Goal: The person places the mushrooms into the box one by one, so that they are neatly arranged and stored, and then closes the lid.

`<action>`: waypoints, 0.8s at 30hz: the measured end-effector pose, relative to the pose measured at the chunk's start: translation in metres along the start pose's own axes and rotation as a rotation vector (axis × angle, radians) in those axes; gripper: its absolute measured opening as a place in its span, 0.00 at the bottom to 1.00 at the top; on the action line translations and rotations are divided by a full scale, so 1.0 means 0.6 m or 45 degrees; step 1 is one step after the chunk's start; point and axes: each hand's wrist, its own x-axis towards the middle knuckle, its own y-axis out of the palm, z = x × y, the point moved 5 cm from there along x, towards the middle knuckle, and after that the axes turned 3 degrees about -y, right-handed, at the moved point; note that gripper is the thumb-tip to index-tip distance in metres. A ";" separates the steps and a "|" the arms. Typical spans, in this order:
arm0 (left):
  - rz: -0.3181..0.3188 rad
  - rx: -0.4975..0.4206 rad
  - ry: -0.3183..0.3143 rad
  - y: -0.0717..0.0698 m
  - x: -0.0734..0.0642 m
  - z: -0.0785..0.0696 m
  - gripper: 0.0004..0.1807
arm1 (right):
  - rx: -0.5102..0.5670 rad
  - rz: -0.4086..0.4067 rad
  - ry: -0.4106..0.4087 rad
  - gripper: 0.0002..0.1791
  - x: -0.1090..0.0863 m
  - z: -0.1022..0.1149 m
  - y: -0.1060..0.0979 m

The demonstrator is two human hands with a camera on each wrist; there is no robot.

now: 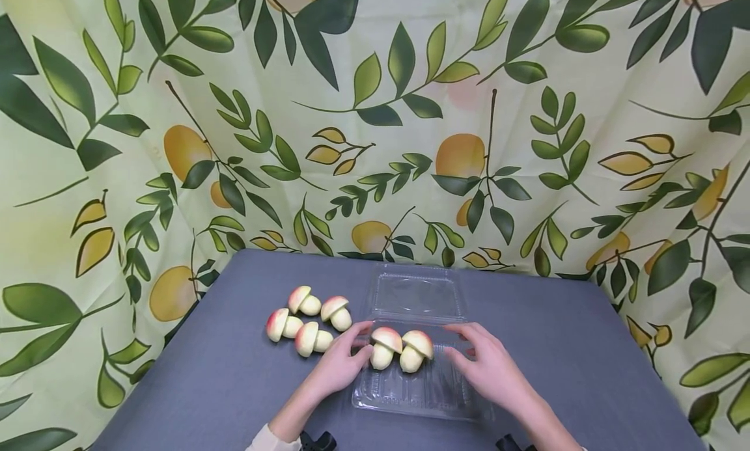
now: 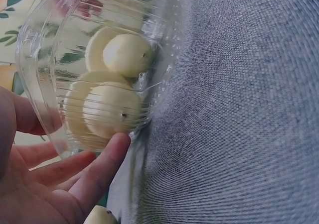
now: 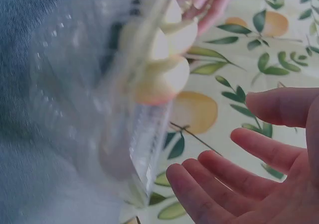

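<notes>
My left hand (image 1: 344, 360) is at the left edge of a clear plastic box (image 1: 410, 402), fingers apart and loosely bent, with nothing gripped in them. One fingertip lies against or just beside the outer wall (from the left wrist I cannot tell which). My right hand (image 1: 489, 366) is near the box's right side, thumb and fingers well spread, and it has hold of nothing.

Inside the box, toward its far left part, I have two mushrooms side by side: the left mushroom (image 1: 383, 350) and the right mushroom (image 1: 415, 353). Both have pale stems pointing toward me and pink-edged caps on the far side. The lid (image 1: 418, 295) is folded back, lying flat beyond the box on the grey surface (image 1: 556, 347).

To the left of my left hand, four more mushrooms (image 1: 313, 340) lie in a loose cluster, their caps to the left or away from me. Behind the surface hangs a pale cloth (image 1: 404, 129) printed with leaves and orange fruit. A light sleeve (image 1: 272, 440) shows at my left wrist.
</notes>
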 end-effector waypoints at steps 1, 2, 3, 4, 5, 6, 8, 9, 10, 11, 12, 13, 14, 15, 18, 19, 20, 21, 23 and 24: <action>-0.003 -0.002 0.001 0.000 0.000 0.000 0.24 | -0.001 -0.005 -0.001 0.20 -0.001 -0.002 -0.005; -0.006 -0.004 0.003 0.000 0.000 0.001 0.24 | -0.006 -0.016 -0.007 0.20 -0.003 -0.004 -0.011; -0.008 -0.007 0.004 0.000 0.000 0.001 0.24 | -0.014 -0.032 -0.015 0.20 -0.004 -0.006 -0.016; -0.009 -0.011 0.004 -0.001 0.000 0.001 0.24 | -0.027 -0.050 -0.023 0.20 -0.005 -0.009 -0.021; -0.010 -0.012 0.007 0.000 -0.001 0.001 0.24 | -0.035 -0.071 -0.037 0.20 -0.005 -0.012 -0.025; -0.011 -0.013 0.008 0.000 -0.001 0.001 0.24 | -0.042 -0.091 -0.052 0.19 -0.006 -0.014 -0.029; -0.012 -0.009 0.008 0.000 -0.001 0.002 0.24 | -0.055 -0.113 -0.067 0.19 -0.006 -0.022 -0.035; -0.013 -0.006 0.007 0.001 -0.001 0.002 0.24 | -0.057 -0.112 -0.062 0.20 -0.006 -0.026 -0.036; -0.013 -0.003 0.007 0.001 -0.001 0.002 0.24 | -0.059 -0.104 -0.053 0.20 -0.006 -0.031 -0.037; -0.014 0.003 0.007 0.001 -0.001 0.003 0.24 | -0.058 -0.094 -0.043 0.21 -0.005 -0.036 -0.036; -0.015 0.004 0.003 0.002 -0.001 0.004 0.24 | -0.058 -0.074 -0.023 0.23 -0.005 -0.041 -0.035; -0.016 0.008 0.000 0.002 -0.001 0.004 0.25 | -0.058 -0.050 -0.002 0.24 -0.004 -0.046 -0.034; -0.018 0.012 -0.003 0.002 -0.001 0.005 0.25 | -0.055 -0.033 0.018 0.25 -0.004 -0.050 -0.032; -0.018 0.013 -0.007 0.002 -0.001 0.006 0.25 | -0.054 -0.018 0.034 0.25 -0.004 -0.055 -0.030; -0.015 0.016 -0.014 0.002 -0.001 0.007 0.25 | -0.031 0.005 0.062 0.26 -0.003 -0.069 -0.024; -0.015 0.017 -0.016 0.002 0.000 0.007 0.25 | -0.017 0.004 0.068 0.25 -0.002 -0.074 -0.023; -0.017 0.015 -0.015 0.001 0.000 0.007 0.24 | -0.003 -0.001 0.076 0.25 -0.001 -0.080 -0.021; -0.018 0.013 -0.014 0.000 0.001 0.007 0.24 | 0.013 -0.005 0.079 0.25 0.000 -0.086 -0.019; -0.017 0.008 -0.010 0.000 0.001 0.006 0.24 | 0.062 -0.004 0.104 0.24 0.002 -0.099 -0.015; -0.018 0.007 -0.008 0.000 0.002 0.006 0.24 | 0.097 0.001 0.120 0.24 0.003 -0.105 -0.012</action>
